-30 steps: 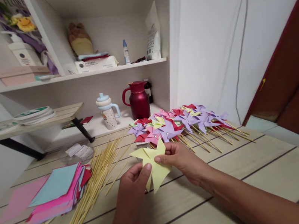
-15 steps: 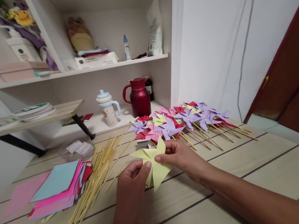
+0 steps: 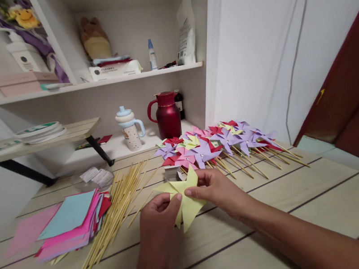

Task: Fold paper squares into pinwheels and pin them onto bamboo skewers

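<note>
From the head view, I hold a pale yellow folded paper pinwheel (image 3: pixel 185 199) between both hands, just above the light wooden plank bench (image 3: pixel 314 208). My left hand (image 3: pixel 158 228) comes up from below, its grip pinching the pinwheel's middle with the thumb pressed on the paper's face. My right hand (image 3: pixel 220 189) reaches in from the right, its grip pinching the same middle, thumb tip on top and the other fingers behind the paper. The two thumbs nearly meet at the centre of the pinwheel; its pointed blades stick out above and below my fingers.

To the left of my hands lies a loose bundle of thin bamboo sticks (image 3: pixel 114 217), fanned out along the bench. Further left sits a stack of coloured paper squares (image 3: pixel 69 222), light blue on top with pink and red beneath. Beyond the pinwheel, toward the wall, a heap of finished purple, red, pink and yellow pinwheels on sticks (image 3: pixel 215 144) lies spread across the bench. Behind that heap stand a dark red thermos jug (image 3: pixel 167 116) and a speckled cup with a light blue lid (image 3: pixel 130 131), on the low white shelf.
</note>
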Motion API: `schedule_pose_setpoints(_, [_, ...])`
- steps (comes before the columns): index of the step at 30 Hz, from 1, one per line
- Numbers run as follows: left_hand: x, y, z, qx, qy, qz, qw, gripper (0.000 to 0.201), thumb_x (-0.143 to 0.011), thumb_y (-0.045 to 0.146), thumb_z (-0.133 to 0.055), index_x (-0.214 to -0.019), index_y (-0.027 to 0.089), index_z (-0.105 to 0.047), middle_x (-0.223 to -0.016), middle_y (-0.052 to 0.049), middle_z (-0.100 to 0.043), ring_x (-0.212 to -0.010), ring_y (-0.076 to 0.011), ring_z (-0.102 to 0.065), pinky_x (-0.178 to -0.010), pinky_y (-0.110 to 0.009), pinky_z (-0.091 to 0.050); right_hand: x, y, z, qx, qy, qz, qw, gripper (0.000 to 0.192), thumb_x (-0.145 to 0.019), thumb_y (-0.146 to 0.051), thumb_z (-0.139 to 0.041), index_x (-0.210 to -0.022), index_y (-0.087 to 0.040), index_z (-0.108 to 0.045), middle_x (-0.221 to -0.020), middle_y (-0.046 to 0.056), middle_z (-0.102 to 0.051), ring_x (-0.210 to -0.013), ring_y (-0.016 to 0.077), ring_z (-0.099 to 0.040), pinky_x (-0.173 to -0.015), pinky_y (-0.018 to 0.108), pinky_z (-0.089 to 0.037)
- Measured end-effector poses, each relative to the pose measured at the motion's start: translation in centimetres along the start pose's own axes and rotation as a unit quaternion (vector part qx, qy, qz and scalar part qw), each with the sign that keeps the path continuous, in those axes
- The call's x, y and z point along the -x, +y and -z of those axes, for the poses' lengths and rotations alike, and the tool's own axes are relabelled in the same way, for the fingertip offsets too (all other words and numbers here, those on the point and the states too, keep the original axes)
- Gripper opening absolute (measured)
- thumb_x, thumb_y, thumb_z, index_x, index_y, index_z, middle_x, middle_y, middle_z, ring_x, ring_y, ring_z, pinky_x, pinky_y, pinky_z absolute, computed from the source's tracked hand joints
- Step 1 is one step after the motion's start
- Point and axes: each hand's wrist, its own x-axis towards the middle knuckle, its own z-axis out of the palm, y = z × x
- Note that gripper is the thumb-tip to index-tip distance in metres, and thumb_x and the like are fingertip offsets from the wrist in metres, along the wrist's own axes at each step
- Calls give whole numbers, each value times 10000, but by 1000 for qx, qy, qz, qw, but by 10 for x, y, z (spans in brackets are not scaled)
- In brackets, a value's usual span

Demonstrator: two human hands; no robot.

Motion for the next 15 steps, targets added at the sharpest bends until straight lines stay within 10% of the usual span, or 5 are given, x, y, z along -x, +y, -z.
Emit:
schedule_pose_setpoints(10, [-4,-8,1,48,63,-15,997,217,-623,350,-739,-658,154,-651,-600,0,-636,-537,-125,-526,-498,-220,-382,3,3,-1,80,20,105,991,266,-846,-305,-637,-1100,-236,-598,-773,-10,-629,-742,173,-604,-647,280,-467])
schedule_pose_setpoints(15, [-10,-4,13,148,97,-17,984,234,-649,355,-736,-752,149,-696,-676,-11,-676,-584,-138,-575,-558,-235,-433,11,-1,-1,289,96,311,900,398,-841,-245,-662,-1219,-297,-546,-1190,65,-585,-1116,243,-550,-952,414,-441])
